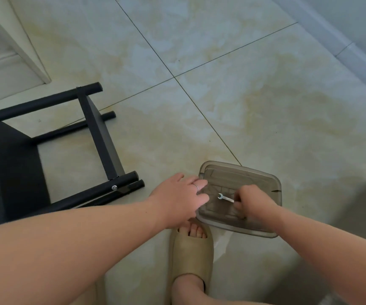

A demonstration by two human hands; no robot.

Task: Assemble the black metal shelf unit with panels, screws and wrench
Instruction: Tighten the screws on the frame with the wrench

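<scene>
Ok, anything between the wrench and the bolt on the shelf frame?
Only the left hand, lying at the tray's left edge between the wrench, pinched by the right hand, and the shelf frame's bolt. Beyond it, bare floor.

No legible text or numbers on wrench [225, 197], tray [275, 183] or shelf frame [100, 130].

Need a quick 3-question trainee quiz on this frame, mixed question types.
1. Fill in: the black shelf unit lies on the ___.
2. True or false: the right hand pinches the wrench.
3. The left hand touches: A) the shelf unit B) the grey tray C) the wall.
Key: 1 floor; 2 true; 3 B.
</scene>
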